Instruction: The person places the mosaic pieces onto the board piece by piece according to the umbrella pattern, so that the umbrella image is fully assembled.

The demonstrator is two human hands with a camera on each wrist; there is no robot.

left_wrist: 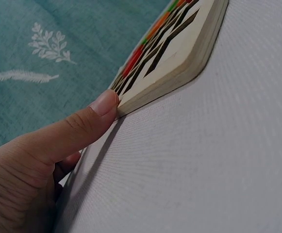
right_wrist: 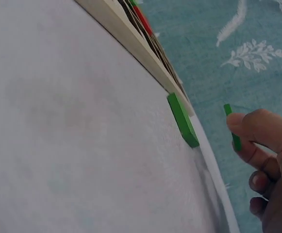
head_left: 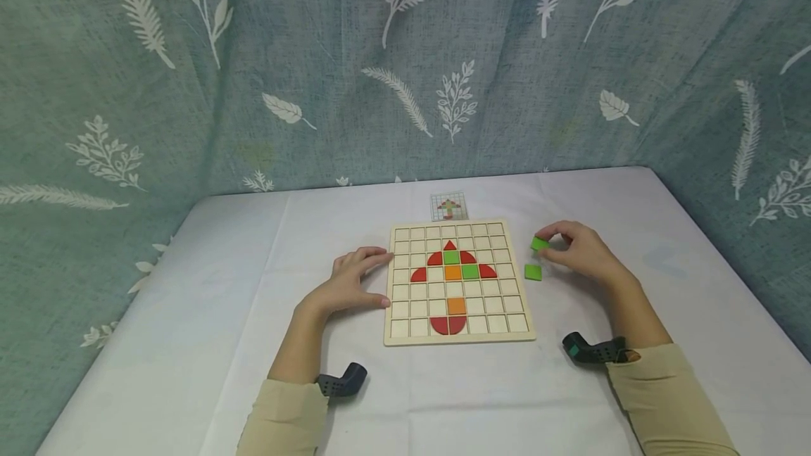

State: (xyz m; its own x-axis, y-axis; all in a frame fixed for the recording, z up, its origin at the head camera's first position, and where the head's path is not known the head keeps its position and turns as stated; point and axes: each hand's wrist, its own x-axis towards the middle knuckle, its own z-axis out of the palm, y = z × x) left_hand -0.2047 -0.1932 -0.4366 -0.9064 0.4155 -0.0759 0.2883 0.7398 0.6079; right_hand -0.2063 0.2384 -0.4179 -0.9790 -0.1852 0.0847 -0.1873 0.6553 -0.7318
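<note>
A wooden grid board [head_left: 418, 333] lies on the table, with red, orange and green pieces set in its squares in an arrow-like shape. My left hand [head_left: 345, 283] touches the board's left edge with thumb and fingertips, its fingers fairly straight; the left wrist view shows the thumb [left_wrist: 94, 114] against the board's side. To the right of the board, my right hand [head_left: 583, 250] pinches a green square tile [head_left: 539, 243] between thumb and fingers. In the right wrist view that tile [right_wrist: 236, 141] is seen edge-on, above the table. Another green tile [head_left: 533, 272] lies flat beside the board.
A small picture card [head_left: 449, 206] with a similar coloured pattern lies just behind the board. White cloth [head_left: 190, 343] covers the table. Green-blue leaf-print curtains [head_left: 342, 90] hang behind and at the sides. Each wrist wears a dark band with a camera mount [head_left: 342, 380].
</note>
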